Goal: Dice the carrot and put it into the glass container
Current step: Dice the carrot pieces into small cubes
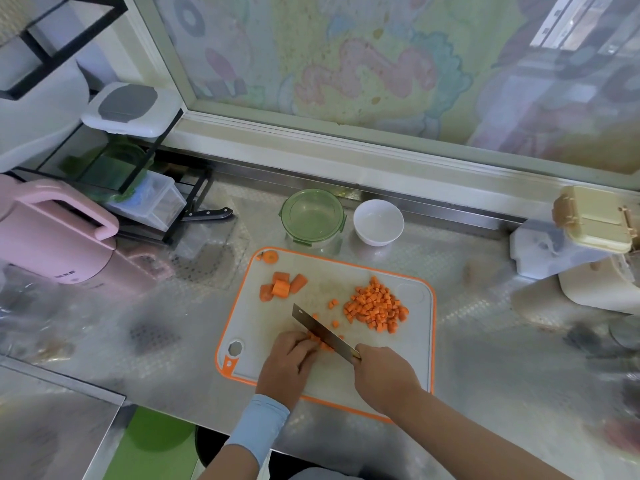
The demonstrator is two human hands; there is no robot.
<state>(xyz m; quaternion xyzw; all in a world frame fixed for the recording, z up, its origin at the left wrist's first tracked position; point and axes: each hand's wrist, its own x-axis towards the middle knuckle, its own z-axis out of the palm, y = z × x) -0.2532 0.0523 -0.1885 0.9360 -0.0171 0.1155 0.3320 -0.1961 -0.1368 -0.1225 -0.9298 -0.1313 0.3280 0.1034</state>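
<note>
A white cutting board with an orange rim (420, 341) lies on the steel counter. A heap of diced carrot (375, 304) sits at its right side, and several larger carrot chunks (282, 286) lie at its upper left. My left hand (289, 363) presses down on carrot strips (320, 342) near the board's front. My right hand (384, 374) grips a knife (320, 330) whose blade rests across those strips, right beside my left fingers. The glass container with its green lid (312, 216) stands behind the board, closed.
A white bowl (378, 221) stands right of the container. A pink kettle (52, 233) and a black rack with a second knife (207, 214) are at the left. Beige and white appliances (588, 251) crowd the right. A window sill runs along the back.
</note>
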